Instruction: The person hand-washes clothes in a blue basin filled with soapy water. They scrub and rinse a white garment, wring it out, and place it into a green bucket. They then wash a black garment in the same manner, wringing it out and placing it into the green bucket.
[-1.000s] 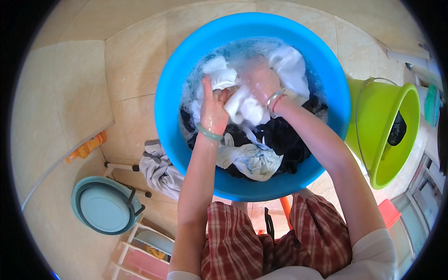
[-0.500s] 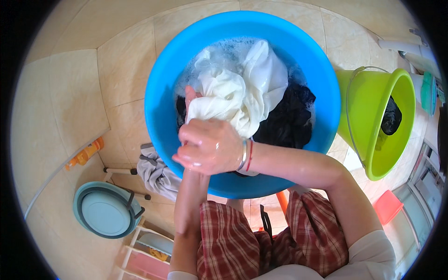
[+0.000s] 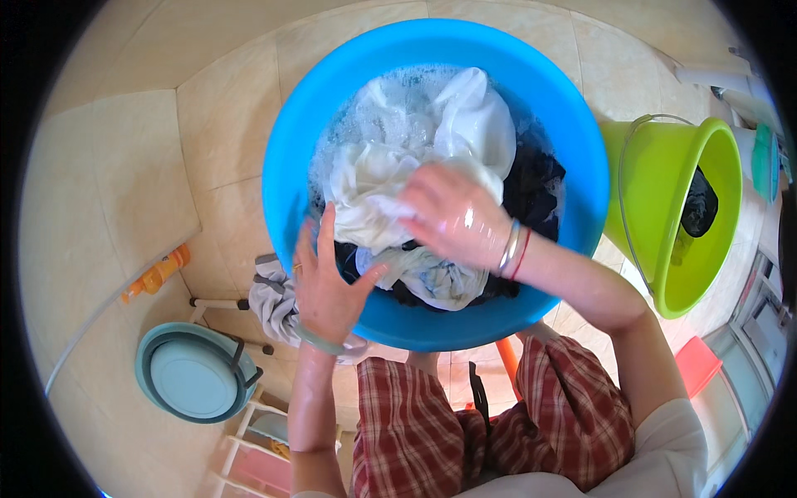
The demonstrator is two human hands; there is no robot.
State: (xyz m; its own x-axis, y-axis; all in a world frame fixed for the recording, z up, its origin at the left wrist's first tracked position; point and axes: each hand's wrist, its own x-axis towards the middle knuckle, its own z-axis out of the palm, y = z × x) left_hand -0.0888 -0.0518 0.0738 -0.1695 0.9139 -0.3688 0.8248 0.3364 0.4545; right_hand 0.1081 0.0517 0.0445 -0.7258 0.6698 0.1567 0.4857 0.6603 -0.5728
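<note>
basins: 2 (image 3: 290,166) (image 3: 195,382) | green buckets: 1 (image 3: 656,191) | hands: 2 (image 3: 328,286) (image 3: 452,216)

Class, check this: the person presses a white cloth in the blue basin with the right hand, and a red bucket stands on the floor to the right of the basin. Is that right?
One detail is wrong: the bucket is green, not red, as the head view shows. The rest stands: the right hand presses the white cloth in the blue basin, and the bucket stands to its right.
</note>
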